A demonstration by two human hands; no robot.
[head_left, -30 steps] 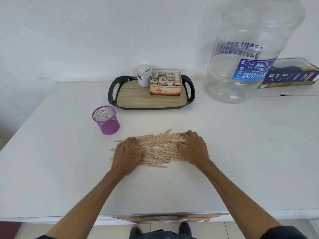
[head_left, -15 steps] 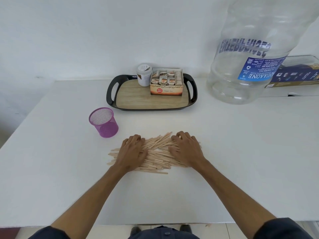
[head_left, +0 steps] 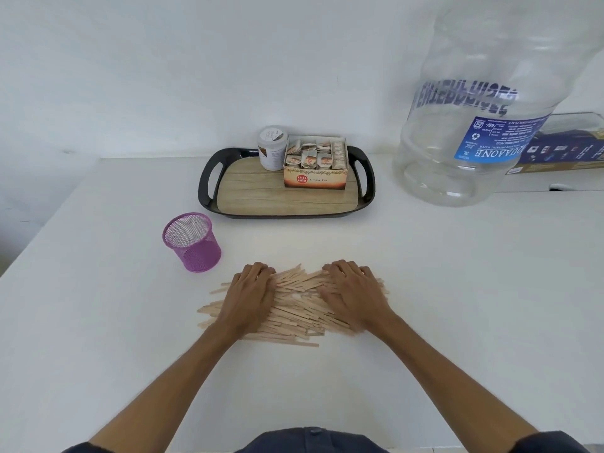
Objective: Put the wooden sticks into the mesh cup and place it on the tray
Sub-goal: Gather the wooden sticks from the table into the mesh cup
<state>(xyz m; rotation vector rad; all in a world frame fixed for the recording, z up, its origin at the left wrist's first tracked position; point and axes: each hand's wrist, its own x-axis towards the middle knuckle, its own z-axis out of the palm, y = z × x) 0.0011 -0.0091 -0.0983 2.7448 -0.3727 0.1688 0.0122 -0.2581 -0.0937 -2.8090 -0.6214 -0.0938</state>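
**Under both palms: sticks lie crosswise, cup off to the left**

Beyond and left of the left hand point(head_left: 250, 297), nearer it than the right, the mesh cup point(head_left: 192, 241) stands upright on the desk point(head_left: 98, 322). Between and beneath both hands the wooden sticks point(head_left: 295, 308) lie with long axes running roughly left to right. Left fingers point(head_left: 258, 271) press flat; right hand point(head_left: 354, 295) likewise, fingers slightly bent. The tray point(head_left: 206, 184) sits beyond.
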